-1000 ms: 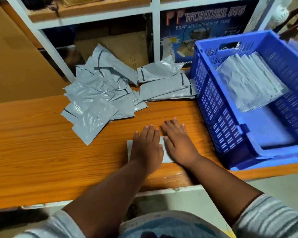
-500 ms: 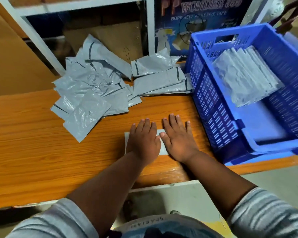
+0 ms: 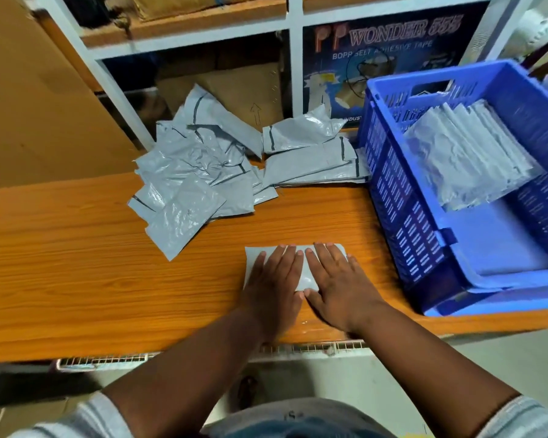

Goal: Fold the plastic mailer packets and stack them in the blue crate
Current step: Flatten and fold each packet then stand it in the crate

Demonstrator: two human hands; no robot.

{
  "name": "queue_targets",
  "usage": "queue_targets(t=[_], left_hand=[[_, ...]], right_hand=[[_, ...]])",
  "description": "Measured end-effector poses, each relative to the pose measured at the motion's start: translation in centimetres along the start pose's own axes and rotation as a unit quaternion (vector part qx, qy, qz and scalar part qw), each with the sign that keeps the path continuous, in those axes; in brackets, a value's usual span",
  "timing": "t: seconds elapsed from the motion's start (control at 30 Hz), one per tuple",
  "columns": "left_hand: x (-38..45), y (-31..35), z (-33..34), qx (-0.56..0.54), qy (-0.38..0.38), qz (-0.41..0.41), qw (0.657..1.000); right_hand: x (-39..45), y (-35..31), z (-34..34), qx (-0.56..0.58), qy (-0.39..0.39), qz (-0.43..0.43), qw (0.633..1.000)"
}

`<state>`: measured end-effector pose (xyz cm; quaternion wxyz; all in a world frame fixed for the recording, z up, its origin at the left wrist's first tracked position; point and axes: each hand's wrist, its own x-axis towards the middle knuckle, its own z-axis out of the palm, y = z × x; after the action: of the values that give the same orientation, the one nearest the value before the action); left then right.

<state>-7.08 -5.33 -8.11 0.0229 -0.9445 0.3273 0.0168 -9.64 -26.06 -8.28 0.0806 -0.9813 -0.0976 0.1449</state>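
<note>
Since half a second ago both hands have slid outward a little, so more of the folded mailer (image 3: 304, 273) shows between and beyond them; pile and crate unmoved

Left hand (image 3: 274, 279) and right hand (image 3: 339, 281) lie flat, fingers straight, side by side and nearly touching, pressing the folded grey packet onto the wooden bench (image 3: 76, 263), near edge, centre. Neither hand curls round anything

Loose pile of unfolded mailers (image 3: 200, 172) sits far left of the hands; a flatter batch of mailers (image 3: 314, 162) lies just beside the blue crate (image 3: 402, 216). Crate stands at right; inside, a slanted stack of folded mailers (image 3: 465, 159) leans toward its far side, bare floor nearer

Handling, as judged: thin plastic film, very light, limp, glossy and likely slippery on the varnished wood. Creases probably spring back unless pressed hard, hence flat palms. Not fragile, though trapped air may puff it up

Where to take hold: pinch the folded edge with thumb under and fingers on top so the layers stay closed, then carry it right into the crate. Risk: fold opening mid-carry, or the leaning stack sliding

Behind, white shelving (image 3: 295, 58) and a tape carton (image 3: 393, 36)
</note>
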Motion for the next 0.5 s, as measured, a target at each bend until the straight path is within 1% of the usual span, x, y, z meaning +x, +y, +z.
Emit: queue_targets(t=[0.07, 0.1, 0.17, 0.2, 0.23, 0.3, 0.4, 0.5], left_hand=[[0.5, -0.7, 0.0, -0.014, -0.018, 0.010, 1.000], [0.7, -1.0, -0.2, -0.037, -0.023, 0.011, 0.999], [0.9, -1.7, -0.8, -0.106, -0.036, 0.001, 0.994], [0.8, -2.0, -1.2, -0.122, -0.037, 0.000, 0.992], [0.6, -2.4, -1.6, -0.116, -0.029, 0.004, 0.993], [0.0, -3.0, -1.9, -0.082, -0.023, 0.013, 0.996], [-0.7, -3.9, -1.5, -0.055, -0.053, 0.009, 0.997], [-0.2, -4.8, -1.4, -0.078, -0.083, 0.013, 0.993]], right_hand=[[0.6, 0.0, -1.5, -0.008, -0.041, 0.007, 0.999], [0.9, 0.0, -2.7, -0.016, -0.048, 0.007, 0.999], [1.4, -0.2, -4.6, -0.031, -0.017, -0.012, 0.999], [1.5, -0.5, -4.9, -0.038, 0.003, -0.033, 0.999], [1.5, -1.0, -4.8, -0.044, 0.009, -0.058, 0.997], [0.9, -2.1, -3.2, -0.050, -0.017, -0.085, 0.995], [1.0, -2.9, -0.9, -0.068, -0.038, -0.065, 0.995], [2.4, -3.3, -2.6, -0.086, -0.073, -0.057, 0.992]])
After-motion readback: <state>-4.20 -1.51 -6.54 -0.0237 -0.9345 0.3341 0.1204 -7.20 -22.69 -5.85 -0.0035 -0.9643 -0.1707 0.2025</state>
